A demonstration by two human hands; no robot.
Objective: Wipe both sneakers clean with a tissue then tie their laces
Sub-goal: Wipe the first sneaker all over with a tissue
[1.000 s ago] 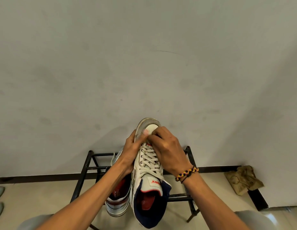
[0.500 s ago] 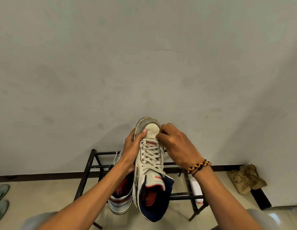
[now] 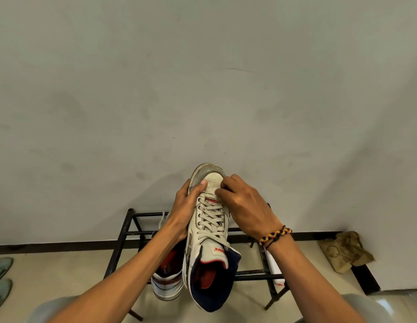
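I hold a white high-top sneaker (image 3: 208, 231) with a navy collar and red insole, toe pointing away from me, above a black rack. My left hand (image 3: 183, 213) grips its left side, thumb laid on the worn grey toe cap. My right hand (image 3: 243, 206) rests on the toe box with fingers curled, pinching a small whitish wad of tissue (image 3: 217, 190) that is mostly hidden. The laces are threaded; their ends are out of sight. The second sneaker (image 3: 166, 279) sits on the rack below my left wrist, partly hidden.
The black metal shoe rack (image 3: 123, 231) stands against a plain grey wall. A white packet (image 3: 274, 266) lies on the rack's right side. A crumpled brown cloth (image 3: 342, 250) sits on the floor at right. Green slippers (image 3: 1, 276) lie at the left edge.
My right hand slid from the upper laces to the right side of the toe box, uncovering the laces. The left hand kept its grip.
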